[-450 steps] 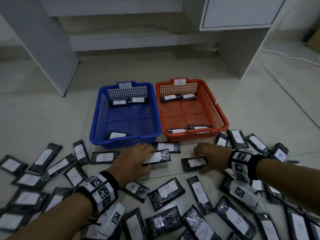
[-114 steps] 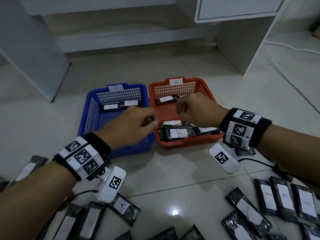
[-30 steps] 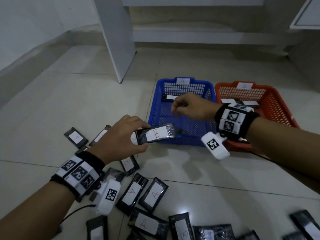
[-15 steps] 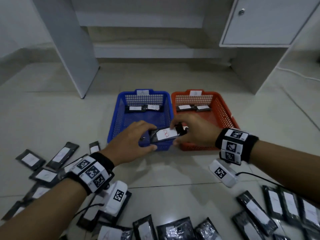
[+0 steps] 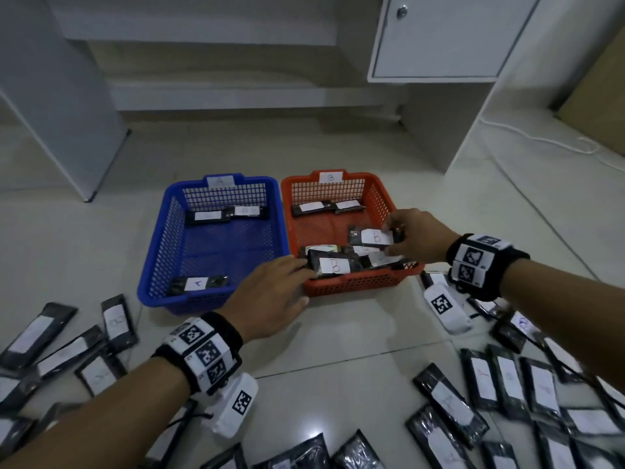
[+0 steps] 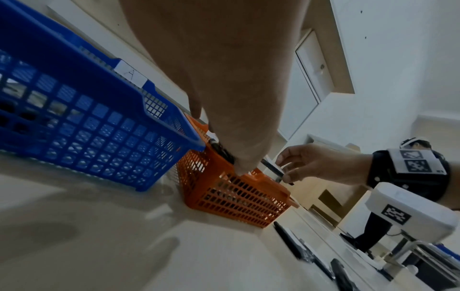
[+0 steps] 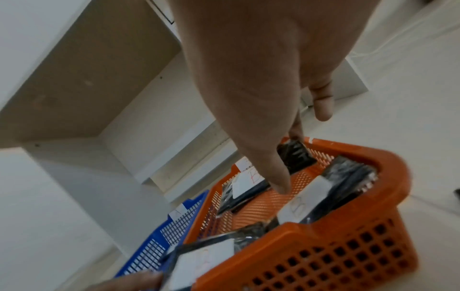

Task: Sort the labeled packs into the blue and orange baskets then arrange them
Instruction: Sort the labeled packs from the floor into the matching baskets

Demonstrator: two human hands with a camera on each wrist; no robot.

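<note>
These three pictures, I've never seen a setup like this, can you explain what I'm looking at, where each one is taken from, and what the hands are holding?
No machine here: a person sorts packs with bare hands, wearing cameras. The head view looks down at the floor; the other two look along each wrist toward the fingers.

On the tiled floor stand a blue basket tagged A and an orange basket tagged B, side by side. Many loose packs, black with white labels, lie scattered nearer the person.

The right hand pinches a B pack over the orange basket. The left hand reaches to another B pack at that basket's near edge; its fingers touch it, but whether they grip is unclear. The blue basket holds an A pack.
</note>
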